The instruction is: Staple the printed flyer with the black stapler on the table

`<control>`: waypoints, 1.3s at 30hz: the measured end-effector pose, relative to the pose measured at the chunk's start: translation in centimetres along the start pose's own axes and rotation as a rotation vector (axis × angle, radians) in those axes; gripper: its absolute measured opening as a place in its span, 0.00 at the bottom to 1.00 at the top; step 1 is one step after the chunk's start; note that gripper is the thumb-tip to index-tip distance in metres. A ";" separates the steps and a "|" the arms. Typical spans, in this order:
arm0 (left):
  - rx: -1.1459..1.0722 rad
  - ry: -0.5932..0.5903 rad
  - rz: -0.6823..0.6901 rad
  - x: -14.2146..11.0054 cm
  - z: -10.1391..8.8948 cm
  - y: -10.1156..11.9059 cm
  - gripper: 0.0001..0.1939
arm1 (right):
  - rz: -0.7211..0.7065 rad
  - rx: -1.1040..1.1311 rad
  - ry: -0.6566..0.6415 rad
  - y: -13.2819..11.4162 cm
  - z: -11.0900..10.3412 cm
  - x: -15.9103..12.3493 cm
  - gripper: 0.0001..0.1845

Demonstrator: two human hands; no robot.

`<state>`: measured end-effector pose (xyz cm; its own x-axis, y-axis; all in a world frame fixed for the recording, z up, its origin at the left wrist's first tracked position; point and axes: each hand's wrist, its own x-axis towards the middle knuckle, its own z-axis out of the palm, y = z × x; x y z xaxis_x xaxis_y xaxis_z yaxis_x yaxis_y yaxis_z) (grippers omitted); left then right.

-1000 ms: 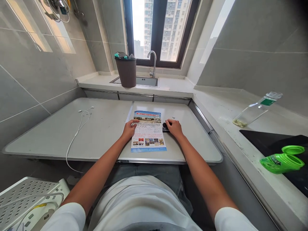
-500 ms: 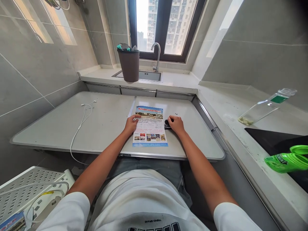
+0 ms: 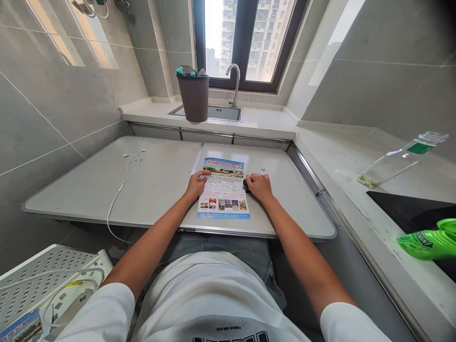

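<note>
The flyer (image 3: pixel 226 187) lies flat on the white table (image 3: pixel 81 190) in the head view, right of the seam that crosses the top and near the edge closest to the person. It carries a blue strip and red heading at its far end, text in the middle, and small photos above a blue band at the near end. A white cable (image 3: pixel 119 192) trails across the left part of the table and over its edge.

Beyond the table, a brown bin (image 3: pixel 193 99) stands upright at the sink (image 3: pixel 224 112), beside the tap (image 3: pixel 237 85), with a window (image 3: pixel 242 42) behind. Grey tiled walls close in on both sides. On the right-hand counter (image 3: pixel 331 142), a clear bottle (image 3: pixel 395 164) leans at a slant, and a green tub (image 3: pixel 427 243) lies tipped at the black panel (image 3: pixel 413 213). A white perforated rack (image 3: pixel 42 275) sits low at left.

The left hand (image 3: pixel 195 185) rests at the flyer's left edge, fingers extended over the paper, the thumb slightly parted from them. The right hand (image 3: pixel 261 187) has its fingers curled on a small black object (image 3: pixel 246 185) at the flyer's right edge.
</note>
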<state>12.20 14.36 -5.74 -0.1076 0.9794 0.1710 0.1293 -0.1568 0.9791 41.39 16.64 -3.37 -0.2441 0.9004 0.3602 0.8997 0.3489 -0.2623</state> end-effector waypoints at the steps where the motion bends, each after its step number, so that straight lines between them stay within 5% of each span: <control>1: -0.001 0.001 -0.001 0.0 0.0 0.0 0.17 | -0.005 -0.010 0.000 -0.1 0.0 0.0 0.28; 39: 0.255 0.031 0.055 0.2 0.0 -0.7 0.15 | -0.028 -0.374 -0.131 -3.5 0.1 -1.2 0.29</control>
<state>12.13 14.65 -6.43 -0.1233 0.9652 0.2308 0.3800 -0.1689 0.9094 38.51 14.34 -3.01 -0.2926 0.9259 0.2391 0.9559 0.2766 0.0987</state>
